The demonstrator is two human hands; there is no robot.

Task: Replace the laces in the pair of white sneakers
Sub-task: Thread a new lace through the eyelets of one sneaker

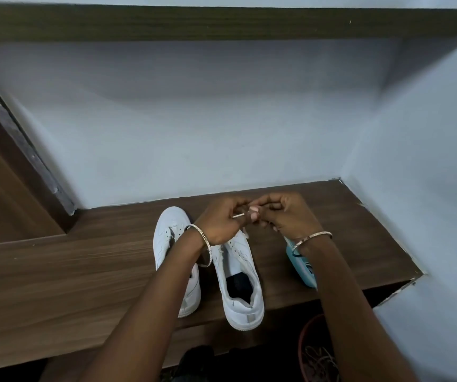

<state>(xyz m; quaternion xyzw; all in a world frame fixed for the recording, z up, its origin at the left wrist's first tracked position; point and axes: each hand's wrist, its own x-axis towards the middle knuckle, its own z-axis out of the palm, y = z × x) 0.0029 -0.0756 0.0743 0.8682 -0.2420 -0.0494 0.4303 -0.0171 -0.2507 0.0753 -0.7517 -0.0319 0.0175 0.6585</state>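
Head view: desk (pixel 56 271) bearing one white sneaker (pixel 171 241), then left hand (pixel 220 224) pinching a thin lace (pixel 237 215) above the second sneaker (pixel 242 274), right hand (pixel 290 216) pinching it too; lace judged limp, light and slippery, best taken at its stiff tip.

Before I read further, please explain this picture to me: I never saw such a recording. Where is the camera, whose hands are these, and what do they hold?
No machine here: a camera worn on a person's head looks down at their own hands. The left hand and right hand both pinch a white lace near its stiff tip. Below them, one white sneaker and a second sneaker stand side by side on a wooden surface. A light blue object lies partly under the right wrist; what it is, I cannot tell.
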